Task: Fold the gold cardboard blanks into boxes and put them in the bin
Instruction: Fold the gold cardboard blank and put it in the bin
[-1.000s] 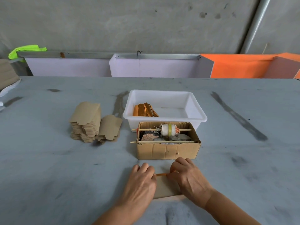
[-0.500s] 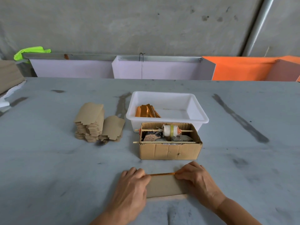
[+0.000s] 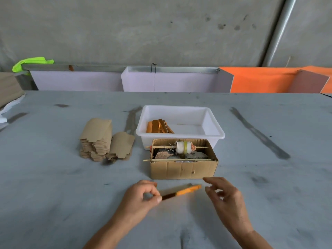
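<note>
Grey table [image 3: 53,186]: left hand [image 3: 142,196] pinches gold blank [image 3: 181,191], right hand [image 3: 226,196] beside

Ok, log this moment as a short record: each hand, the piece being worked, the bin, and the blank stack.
left hand: pinches one end of the gold piece
right hand: fingers loose, holding nothing
gold piece: seen edge-on between the hands, blurred
white bin: behind the cardboard box, some gold pieces inside
cardboard box: open, spool on a stick
blank stack: left of the bin, brown side up

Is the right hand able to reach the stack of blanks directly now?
Probably not directly: the right hand is free, but the stack of blanks lies far left, beyond the left hand holding the folded piece.
</note>
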